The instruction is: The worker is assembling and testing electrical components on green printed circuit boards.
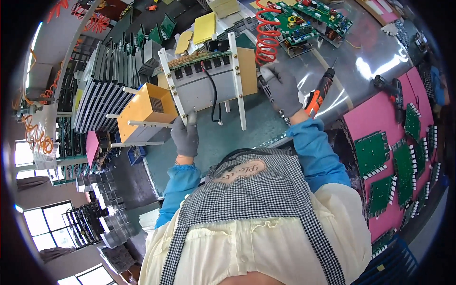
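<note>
In front of me stands a metal plate assembly (204, 90) with two pale rails, black components along its upper edge and a black cable (215, 97) hanging down its face. My left hand (185, 137), in a grey glove, is closed at its lower left edge, thumb on the plate; the other fingertips are partly hidden. To the right of the assembly my gloved right hand (284, 88) is wrapped round a slim metal air tool (269, 91), tip pointing toward me. A red coiled hose (267, 40) hangs just above that hand. An orange and black cordless screwdriver (321, 91) lies beside it.
A yellow box-shaped unit (145, 111) on pale legs stands at left, before stacked grey heatsinks (102, 92). Green circuit boards (289, 21) lie at the back. On the right, a pink mat (356, 123) carries several boards and a dark power tool (396, 97).
</note>
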The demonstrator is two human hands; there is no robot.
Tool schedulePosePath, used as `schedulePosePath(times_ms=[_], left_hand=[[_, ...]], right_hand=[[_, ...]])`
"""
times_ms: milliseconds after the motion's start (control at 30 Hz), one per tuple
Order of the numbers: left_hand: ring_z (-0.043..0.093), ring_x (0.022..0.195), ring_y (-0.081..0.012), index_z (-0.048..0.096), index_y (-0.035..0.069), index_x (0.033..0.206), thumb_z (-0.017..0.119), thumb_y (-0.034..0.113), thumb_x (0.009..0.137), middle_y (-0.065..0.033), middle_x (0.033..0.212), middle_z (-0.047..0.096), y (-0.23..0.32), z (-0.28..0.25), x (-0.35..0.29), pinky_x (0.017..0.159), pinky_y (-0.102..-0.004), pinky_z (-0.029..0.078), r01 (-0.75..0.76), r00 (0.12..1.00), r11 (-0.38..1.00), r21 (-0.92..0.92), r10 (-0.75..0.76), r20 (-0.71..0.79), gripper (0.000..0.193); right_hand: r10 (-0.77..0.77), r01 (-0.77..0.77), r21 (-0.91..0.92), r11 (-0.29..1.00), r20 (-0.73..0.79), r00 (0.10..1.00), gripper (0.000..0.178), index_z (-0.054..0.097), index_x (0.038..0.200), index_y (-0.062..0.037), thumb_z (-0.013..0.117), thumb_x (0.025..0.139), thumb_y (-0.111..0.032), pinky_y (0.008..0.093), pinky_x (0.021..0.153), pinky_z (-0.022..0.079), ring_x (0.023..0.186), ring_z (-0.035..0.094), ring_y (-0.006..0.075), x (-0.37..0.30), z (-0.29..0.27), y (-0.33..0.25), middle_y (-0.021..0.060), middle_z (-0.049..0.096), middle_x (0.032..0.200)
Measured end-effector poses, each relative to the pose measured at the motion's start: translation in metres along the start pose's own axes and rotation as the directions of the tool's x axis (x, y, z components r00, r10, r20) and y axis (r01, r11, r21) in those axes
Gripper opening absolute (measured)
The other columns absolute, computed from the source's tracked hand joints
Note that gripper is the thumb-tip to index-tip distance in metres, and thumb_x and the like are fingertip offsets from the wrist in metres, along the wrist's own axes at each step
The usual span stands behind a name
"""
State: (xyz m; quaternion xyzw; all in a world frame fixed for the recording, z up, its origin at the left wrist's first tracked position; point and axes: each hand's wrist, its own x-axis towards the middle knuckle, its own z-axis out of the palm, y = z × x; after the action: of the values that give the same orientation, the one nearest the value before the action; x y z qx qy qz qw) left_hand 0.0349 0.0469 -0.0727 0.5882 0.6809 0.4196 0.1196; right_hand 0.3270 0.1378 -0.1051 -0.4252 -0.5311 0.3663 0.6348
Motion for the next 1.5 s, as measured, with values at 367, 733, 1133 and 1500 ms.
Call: schedulePosePath(times_ms=[367, 733, 1133, 1500], left_hand=[[0.057, 0.061, -0.0216, 0.068, 0.003, 0.094, 0.067, 0.03, 0.093, -0.0112, 0.069, 0.059, -0.001, -0.003, -0.011, 0.058, -0.0347, 0.046, -0.051, 0.999, 0.999, -0.005, 0.051, -0.012, 0.027], [0.058, 0.065, -0.0365, 0.065, 0.005, 0.089, 0.068, 0.025, 0.089, -0.015, 0.075, 0.06, -0.007, -0.007, -0.037, 0.058, -0.0433, 0.045, -0.176, 0.98, 0.981, 0.084, 0.182, -0.081, 0.02], [0.057, 0.062, -0.0344, 0.055, 0.006, 0.071, 0.073, 0.03, 0.084, -0.0139, 0.069, 0.055, 0.017, -0.05, -0.012, 0.053, -0.0457, 0.043, -0.383, 0.924, 0.887, 0.257, 0.372, 0.092, 0.032], [0.067, 0.07, -0.0308, 0.07, 0.009, 0.081, 0.065, 0.035, 0.088, -0.009, 0.077, 0.067, 0.218, -0.094, 0.099, 0.065, -0.0439, 0.053, -0.877, 0.468, 0.183, 0.444, 0.12, 0.875, 0.028]], right_hand=[[0.127, -0.118, -0.082, 0.99, 0.118, 0.985, 0.018, 0.065, 0.103, -0.0008, 0.061, 0.096, -0.017, 0.0244, 0.076, 0.047, 0.084, 0.058, 0.0083, -0.016, -0.001, 0.011, 0.0022, 0.064, 0.09], [-0.055, 0.057, -0.046, 0.997, 0.05, 0.997, 0.024, 0.063, 0.112, -0.0025, 0.064, 0.096, -0.021, 0.0288, 0.074, 0.05, 0.083, 0.06, 0.0131, 0.026, 0.012, -0.056, 0.0044, 0.065, 0.092], [0.228, -0.187, -0.202, 0.961, 0.2, 0.953, 0.03, 0.066, 0.102, -0.0047, 0.062, 0.095, -0.034, 0.0213, 0.06, 0.04, 0.069, 0.05, 0.006, 0.018, 0.006, -0.095, -0.0021, 0.057, 0.077], [0.737, -0.873, 0.215, 0.438, 0.469, 0.486, 0.028, 0.062, 0.097, -0.0074, 0.056, 0.099, -0.035, 0.0203, 0.043, 0.035, 0.053, 0.049, 0.0058, -0.099, 0.038, 0.001, 0.0012, 0.062, 0.077]])
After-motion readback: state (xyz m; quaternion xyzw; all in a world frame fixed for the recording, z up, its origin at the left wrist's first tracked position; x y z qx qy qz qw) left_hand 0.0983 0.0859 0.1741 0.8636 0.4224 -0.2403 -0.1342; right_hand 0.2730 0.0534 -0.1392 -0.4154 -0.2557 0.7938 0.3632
